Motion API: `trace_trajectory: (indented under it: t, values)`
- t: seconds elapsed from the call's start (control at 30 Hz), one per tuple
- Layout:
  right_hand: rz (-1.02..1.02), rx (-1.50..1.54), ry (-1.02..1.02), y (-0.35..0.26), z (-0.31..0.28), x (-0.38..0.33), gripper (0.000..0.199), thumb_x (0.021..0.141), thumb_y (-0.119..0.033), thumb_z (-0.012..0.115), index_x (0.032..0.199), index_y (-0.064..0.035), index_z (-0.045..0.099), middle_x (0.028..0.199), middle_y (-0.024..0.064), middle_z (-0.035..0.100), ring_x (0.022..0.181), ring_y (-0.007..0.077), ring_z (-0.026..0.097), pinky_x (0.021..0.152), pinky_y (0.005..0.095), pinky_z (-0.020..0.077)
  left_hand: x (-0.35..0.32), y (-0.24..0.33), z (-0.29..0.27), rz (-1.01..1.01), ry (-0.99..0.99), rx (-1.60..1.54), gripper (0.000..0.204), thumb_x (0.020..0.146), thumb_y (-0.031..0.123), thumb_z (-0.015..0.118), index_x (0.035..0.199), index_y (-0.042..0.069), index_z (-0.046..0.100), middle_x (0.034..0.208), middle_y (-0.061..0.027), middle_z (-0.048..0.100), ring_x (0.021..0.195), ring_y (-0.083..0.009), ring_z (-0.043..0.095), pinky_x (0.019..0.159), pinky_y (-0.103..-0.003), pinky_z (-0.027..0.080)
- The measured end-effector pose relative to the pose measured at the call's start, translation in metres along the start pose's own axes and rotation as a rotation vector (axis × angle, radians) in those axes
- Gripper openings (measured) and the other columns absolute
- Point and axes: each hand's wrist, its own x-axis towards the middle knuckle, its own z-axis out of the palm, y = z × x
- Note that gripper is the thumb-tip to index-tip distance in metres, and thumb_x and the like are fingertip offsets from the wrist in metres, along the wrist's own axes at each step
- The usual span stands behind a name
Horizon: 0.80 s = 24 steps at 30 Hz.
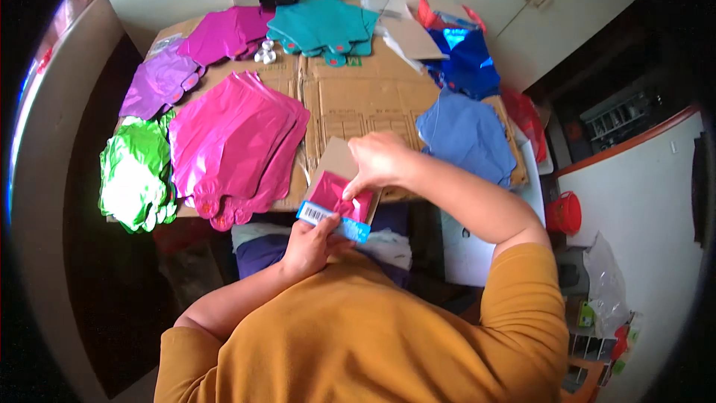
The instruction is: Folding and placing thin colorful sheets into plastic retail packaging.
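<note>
The mustard shirt [358,328] sits closest; just past it, by the near edge of the cardboard-topped table [350,93], folded pink foil [325,189] lies against a brown card [335,157]. The left hand [307,248] pinches the blue strip [358,233]; the right hand's [380,160] thumb presses the foil, other fingers curled by the card. Light, even pressure should keep the folds flat

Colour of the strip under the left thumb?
The strip is blue with a white barcode patch; best in the head view.
</note>
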Motion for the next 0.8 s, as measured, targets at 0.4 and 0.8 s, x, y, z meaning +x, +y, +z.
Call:
trace_trajectory:
  t: [0.4, 0.8]
  values:
    - [0.261, 0.892, 0.667, 0.246, -0.094, 0.149, 0.014, 0.086, -0.016, 0.069, 0.088, -0.0025, 0.067, 0.069, 0.0033, 0.064, 0.056, 0.0089, 0.056, 0.049, 0.0249, 0.0442, 0.011, 0.055, 0.031, 0.223, 0.062, 0.07, 0.017, 0.098, 0.012, 0.055, 0.088, 0.001, 0.062, 0.081, -0.0084, 0.067, 0.075, -0.022, 0.07, 0.069, -0.04, 0.062]
    - [0.757, 0.517, 0.596, 0.301, -0.115, 0.29, 0.057, 0.066, -0.031, 0.087, 0.108, 0.0029, 0.068, 0.113, 0.0251, 0.066, 0.107, 0.0332, 0.065, 0.091, 0.0408, 0.0517, 0.044, 0.085, 0.036, 0.217, 0.215, 0.229, 0.019, 0.095, 0.013, 0.062, 0.08, 0.003, 0.069, 0.074, 0.0002, 0.067, 0.064, -0.0073, 0.059, 0.057, -0.026, 0.047]
